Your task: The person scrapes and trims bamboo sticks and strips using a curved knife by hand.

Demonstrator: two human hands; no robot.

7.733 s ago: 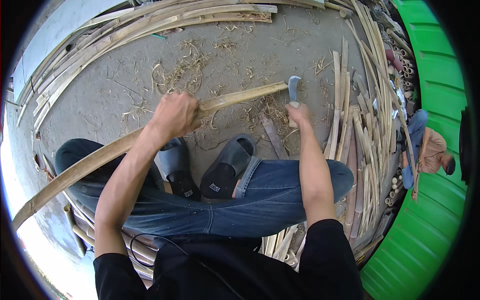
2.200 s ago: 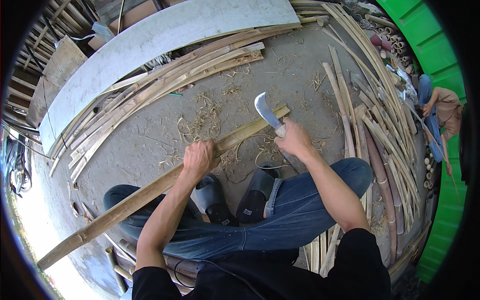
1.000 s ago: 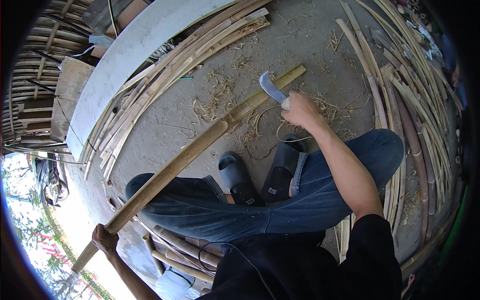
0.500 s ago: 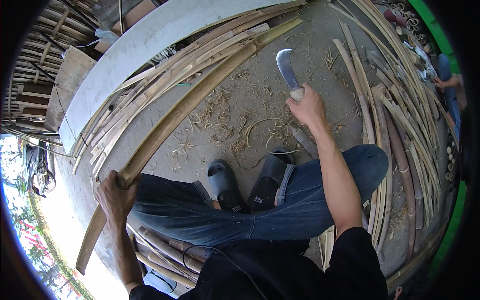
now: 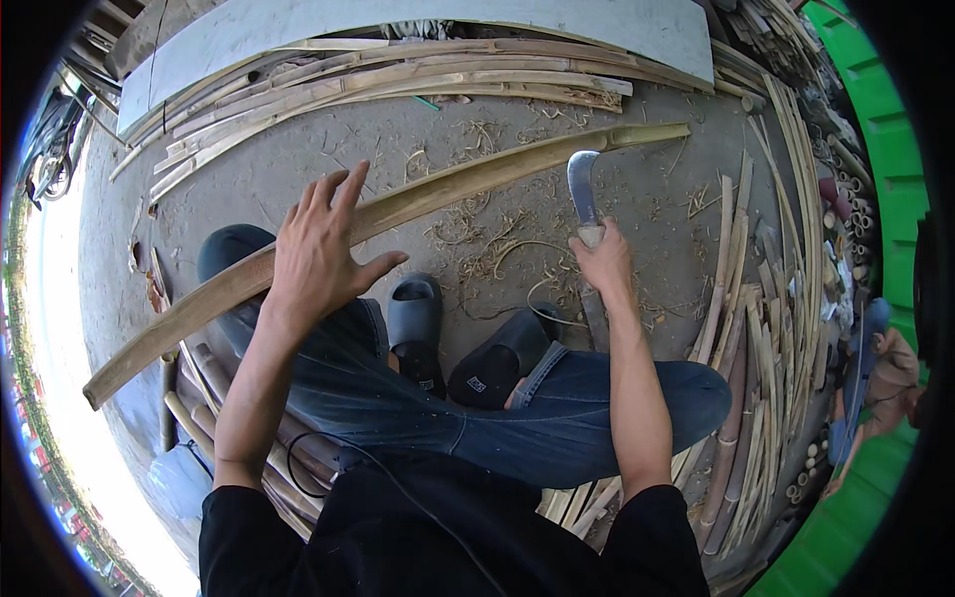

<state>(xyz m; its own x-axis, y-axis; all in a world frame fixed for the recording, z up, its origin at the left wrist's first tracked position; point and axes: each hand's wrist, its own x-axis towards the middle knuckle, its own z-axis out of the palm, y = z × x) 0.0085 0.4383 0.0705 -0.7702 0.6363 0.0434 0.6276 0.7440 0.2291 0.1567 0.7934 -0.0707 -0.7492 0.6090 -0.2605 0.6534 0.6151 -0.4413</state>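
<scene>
Grey floor [image 5: 338,141], w/ curly shavings [image 5: 458,225] strewn mid-scene & a green metal wall [image 5: 903,214] on the R. Far side: a stack of long split poles [image 5: 468,82], w/ a pale board [image 5: 318,28] just beyond. R side: another heap of slats [image 5: 802,249], and a co-worker [image 5: 888,383] past it at the R edge.

Bamboo strip [image 5: 438,192] slants from near L, across the person's L knee, to far R; hollow side looks up, approx. Whether it rests on the knee, can't tell.

L hand [image 5: 320,244] is spread wide over the strip, thumb out to the R, not gripping; contact unclear. R hand [image 5: 607,257] is clamped round the handle of a hooked knife [image 5: 582,187], blade up, tip just beside the strip's R part; touching or not, can't tell. Hands well apart.

Progress, by eye: shavings suggest a fair bit of paring's done. This strip is one long piece, narrower at its far R end; how much is left on it, can't say.

Containers: none for sure. Pale bag-like bundle [image 5: 181,480] sits near L, contents hidden. Cut tubes [image 5: 854,187], far R, show round hollow ends; too small to tell if anything's inside.
</scene>
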